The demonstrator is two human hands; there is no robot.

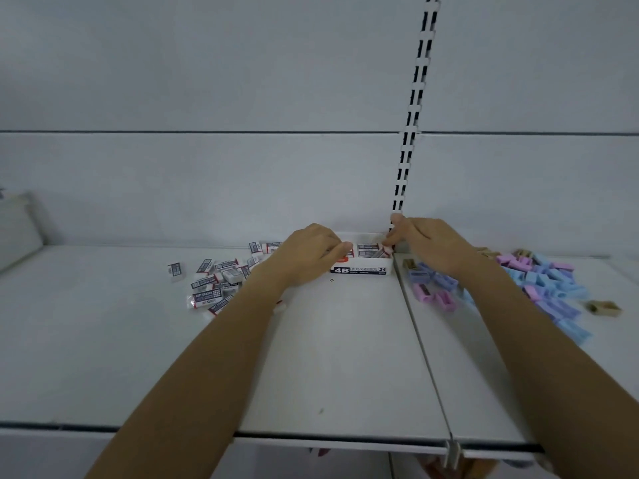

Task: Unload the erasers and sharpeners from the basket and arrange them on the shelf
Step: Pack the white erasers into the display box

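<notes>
A white eraser box (363, 269) marked "4B ERASER 24" stands open at the back of the white shelf (345, 357), with wrapped erasers inside. My left hand (311, 252) reaches over the box's left end, fingers curled and pinching an eraser (347, 248) with red print. My right hand (428, 245) is at the box's right end, fingertips pinching another eraser (382, 252) that sits tilted in the box. Several loose wrapped erasers (214, 283) lie scattered left of the box. A heap of pastel sharpeners (549, 281) lies to the right, partly behind my right forearm.
A slotted upright (411, 126) runs up the back wall behind the box. A seam (425, 340) divides the shelf into two panels. A pale bag-like object (17, 226) leans at the far left. Something coloured shows below the shelf's front edge (449, 468).
</notes>
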